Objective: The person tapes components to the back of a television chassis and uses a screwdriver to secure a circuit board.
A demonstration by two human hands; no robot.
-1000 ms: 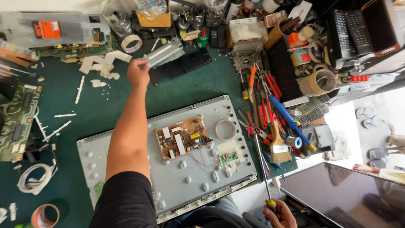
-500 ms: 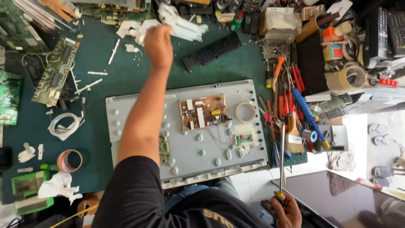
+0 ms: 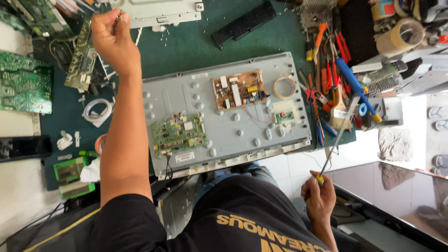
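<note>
Right hand (image 3: 318, 196) nearest, fingers wrapped around screwdriver (image 3: 337, 140) off the near table edge, grey metal back panel (image 3: 224, 135) flush along that edge, open green mat beyond, left hand (image 3: 112, 39) farthest, fingertips pinched on something too small to tell.

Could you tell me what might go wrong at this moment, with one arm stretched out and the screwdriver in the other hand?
The left hand pinches something small far out over the mat; it could slip and vanish among the loose bits there. The left forearm crosses the grey metal panel beside the green circuit board and might snag its wires. The right hand holds a long screwdriver whose tip points into the crowded tools.
</note>
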